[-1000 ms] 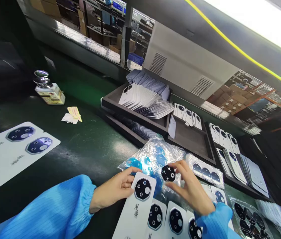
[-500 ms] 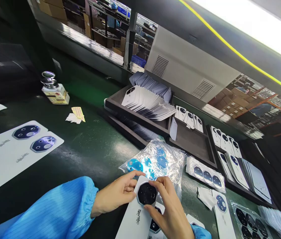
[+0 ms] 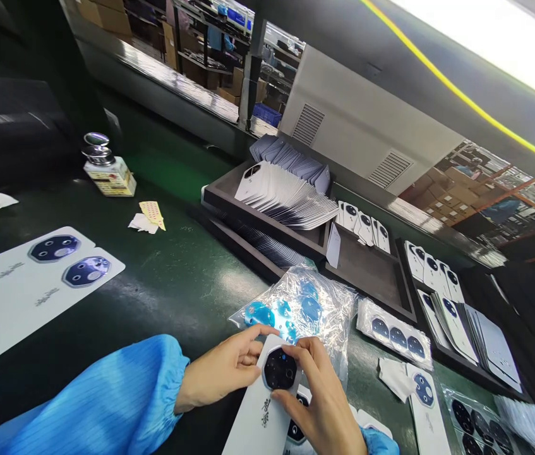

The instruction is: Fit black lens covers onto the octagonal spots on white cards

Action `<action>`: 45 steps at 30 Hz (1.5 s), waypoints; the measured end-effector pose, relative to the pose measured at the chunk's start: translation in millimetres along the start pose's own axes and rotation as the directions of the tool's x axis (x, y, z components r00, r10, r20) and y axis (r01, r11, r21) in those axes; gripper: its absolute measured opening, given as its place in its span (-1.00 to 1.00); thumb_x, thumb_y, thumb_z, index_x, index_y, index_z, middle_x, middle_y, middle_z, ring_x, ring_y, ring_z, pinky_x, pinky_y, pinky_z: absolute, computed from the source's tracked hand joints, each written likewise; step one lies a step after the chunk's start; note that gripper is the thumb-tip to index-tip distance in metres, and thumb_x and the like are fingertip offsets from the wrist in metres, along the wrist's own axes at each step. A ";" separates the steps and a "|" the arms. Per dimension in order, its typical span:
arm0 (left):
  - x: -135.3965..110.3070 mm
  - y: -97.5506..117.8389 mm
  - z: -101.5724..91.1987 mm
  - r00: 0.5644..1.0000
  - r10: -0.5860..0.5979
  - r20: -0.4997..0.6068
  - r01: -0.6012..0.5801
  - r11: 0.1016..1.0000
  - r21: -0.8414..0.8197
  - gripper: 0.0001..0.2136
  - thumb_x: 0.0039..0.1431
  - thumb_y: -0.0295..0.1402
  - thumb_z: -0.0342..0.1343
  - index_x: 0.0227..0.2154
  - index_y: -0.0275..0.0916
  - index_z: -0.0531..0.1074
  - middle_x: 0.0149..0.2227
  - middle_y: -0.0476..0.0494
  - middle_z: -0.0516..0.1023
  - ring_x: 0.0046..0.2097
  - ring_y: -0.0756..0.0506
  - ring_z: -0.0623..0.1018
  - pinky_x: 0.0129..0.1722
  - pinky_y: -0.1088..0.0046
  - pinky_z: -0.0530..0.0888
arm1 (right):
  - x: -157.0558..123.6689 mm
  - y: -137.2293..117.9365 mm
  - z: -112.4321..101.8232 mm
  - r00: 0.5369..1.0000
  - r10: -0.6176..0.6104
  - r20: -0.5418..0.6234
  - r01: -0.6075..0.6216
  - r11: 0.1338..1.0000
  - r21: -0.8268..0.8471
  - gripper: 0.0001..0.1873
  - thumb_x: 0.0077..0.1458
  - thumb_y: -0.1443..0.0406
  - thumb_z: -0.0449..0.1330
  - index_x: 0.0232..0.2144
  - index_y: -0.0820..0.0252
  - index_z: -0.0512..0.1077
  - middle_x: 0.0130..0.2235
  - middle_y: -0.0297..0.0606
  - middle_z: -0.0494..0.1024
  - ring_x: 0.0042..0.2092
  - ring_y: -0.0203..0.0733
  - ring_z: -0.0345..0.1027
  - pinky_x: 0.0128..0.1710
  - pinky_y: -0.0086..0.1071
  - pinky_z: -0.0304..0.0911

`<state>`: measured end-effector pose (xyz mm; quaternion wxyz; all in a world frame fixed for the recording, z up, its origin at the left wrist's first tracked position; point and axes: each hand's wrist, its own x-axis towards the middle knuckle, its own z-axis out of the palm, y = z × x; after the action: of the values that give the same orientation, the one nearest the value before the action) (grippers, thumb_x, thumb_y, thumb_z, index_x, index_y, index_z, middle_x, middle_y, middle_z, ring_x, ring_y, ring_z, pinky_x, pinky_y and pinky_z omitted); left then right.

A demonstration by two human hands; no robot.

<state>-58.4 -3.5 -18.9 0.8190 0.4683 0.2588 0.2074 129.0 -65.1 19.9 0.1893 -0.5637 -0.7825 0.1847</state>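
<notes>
A white phone back panel point(image 3: 251, 423) with dark lettering stands at the lower middle, its top end toward the bag. Near that end sits a black octagonal camera lens cover point(image 3: 280, 369). My left hand point(image 3: 220, 371) is closed on the panel's left edge, thumb and fingers beside the cover. My right hand point(image 3: 321, 398) has its thumb and fingers around the right side of the cover, closed on it. Under my right hand lie more white panels with dark covers, partly hidden. Just beyond my fingers is a clear plastic bag point(image 3: 338, 303) with blue round pieces.
A large white sheet point(image 3: 16, 297) with two dark covers lies left. Behind it stand a pump bottle point(image 3: 110, 177) and yellow sticker paper point(image 3: 152, 213). Black trays point(image 3: 376, 278) of panels run along the back. At right are a wrapped cover pack point(image 3: 393, 332) and crumpled tissue point(image 3: 396, 378).
The whole view has shifted slightly. Both hands keep nearly the same hold on the panel and cover, and a small blue glint now shows on the cover.
</notes>
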 end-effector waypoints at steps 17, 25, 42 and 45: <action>0.5 0.4 3.2 1.000 0.025 0.005 -0.025 1.000 0.008 -0.52 0.01 -0.39 0.12 0.04 -0.19 0.20 -0.13 -0.15 0.55 -0.04 -0.19 0.51 -0.04 0.26 0.36 | 4.0 -6.2 0.4 0.995 0.087 0.052 -0.080 0.990 -0.114 -0.36 -0.26 0.59 0.33 -0.11 0.13 0.25 -0.21 -0.24 0.31 -0.22 -0.09 0.36 -0.30 -0.23 0.43; 4.5 -8.9 11.6 0.995 0.012 -0.098 -0.018 0.998 -0.060 -0.47 0.08 -0.07 0.16 0.06 -0.15 0.19 -0.11 -0.15 0.52 -0.21 -0.16 0.54 -0.25 0.35 0.42 | 10.1 -11.0 -1.6 0.993 0.110 0.037 -0.102 0.977 -0.186 -0.42 -0.30 0.56 0.41 -0.15 0.32 0.39 -0.28 -0.20 0.33 -0.29 -0.09 0.37 -0.38 -0.22 0.44; 14.7 -13.8 24.6 0.979 -0.026 -0.204 0.007 0.996 -0.093 -0.38 0.00 0.03 0.17 0.05 -0.18 0.19 -0.17 -0.09 0.51 -0.34 -0.06 0.48 -0.40 0.46 0.36 | -11.1 11.6 5.2 0.986 -0.071 -0.153 0.050 0.989 -0.138 -0.23 -0.19 0.60 0.33 0.04 0.09 0.18 -0.23 -0.23 0.43 -0.24 -0.09 0.41 -0.34 -0.29 0.45; 14.6 -14.1 25.9 0.980 -0.008 -0.199 -0.008 0.997 -0.078 -0.39 0.03 0.01 0.15 0.07 -0.16 0.17 -0.17 -0.07 0.50 -0.33 -0.05 0.46 -0.40 0.47 0.34 | -10.2 12.5 2.0 0.986 -0.089 -0.138 0.071 0.989 -0.133 -0.23 -0.18 0.58 0.35 0.04 0.11 0.18 -0.25 -0.25 0.43 -0.26 -0.11 0.42 -0.35 -0.32 0.45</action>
<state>-29.6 -18.8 -23.5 0.8067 0.4126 0.3312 0.2634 141.2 -71.2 10.9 0.2158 -0.5546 -0.7991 0.0856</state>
